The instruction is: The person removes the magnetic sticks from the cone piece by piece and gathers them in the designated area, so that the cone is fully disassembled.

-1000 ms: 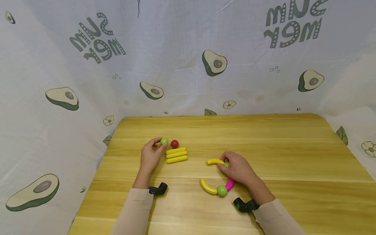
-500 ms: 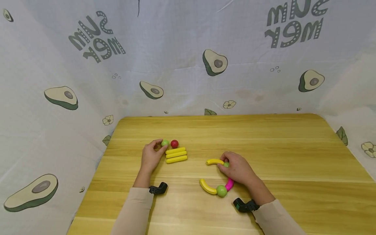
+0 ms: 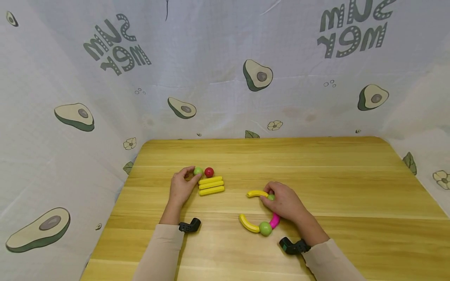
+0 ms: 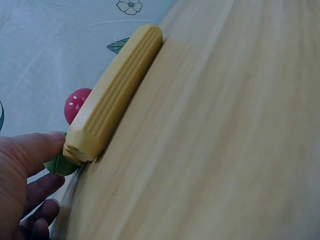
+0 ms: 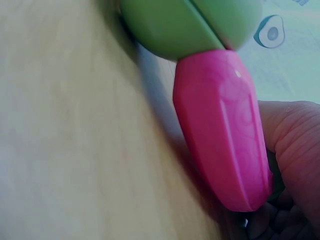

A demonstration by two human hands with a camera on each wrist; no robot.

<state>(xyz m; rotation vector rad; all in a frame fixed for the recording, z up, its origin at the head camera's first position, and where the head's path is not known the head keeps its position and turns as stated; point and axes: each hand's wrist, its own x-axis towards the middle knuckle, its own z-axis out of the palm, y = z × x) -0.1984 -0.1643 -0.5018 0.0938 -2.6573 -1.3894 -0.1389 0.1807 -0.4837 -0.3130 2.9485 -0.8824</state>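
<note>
In the head view the left hand (image 3: 181,188) pinches a green ball (image 3: 198,171) between thumb and fingers, beside a red ball (image 3: 209,172). Just in front of the balls lie three straight yellow sticks (image 3: 211,190). The right hand (image 3: 285,200) grips a second green ball (image 3: 271,197), mostly covered by its fingers, at the end of a curved yellow piece (image 3: 256,193). Below that hand, a curved pink piece (image 3: 275,221) touches another green ball (image 3: 265,228), which joins a second curved yellow piece (image 3: 249,223). The right wrist view shows the pink piece (image 5: 220,130) against a green ball (image 5: 185,25).
All the pieces rest on a wooden table (image 3: 316,164). Behind and beside it hangs a pale cloth (image 3: 211,70) printed with avocados. A black wrist camera (image 3: 190,225) is on the left wrist, another (image 3: 294,245) on the right.
The left hand, with the green ball in its fingers, has shifted slightly right and toward the near edge, bringing the ball nearer the red one. The right hand has stayed in place.
</note>
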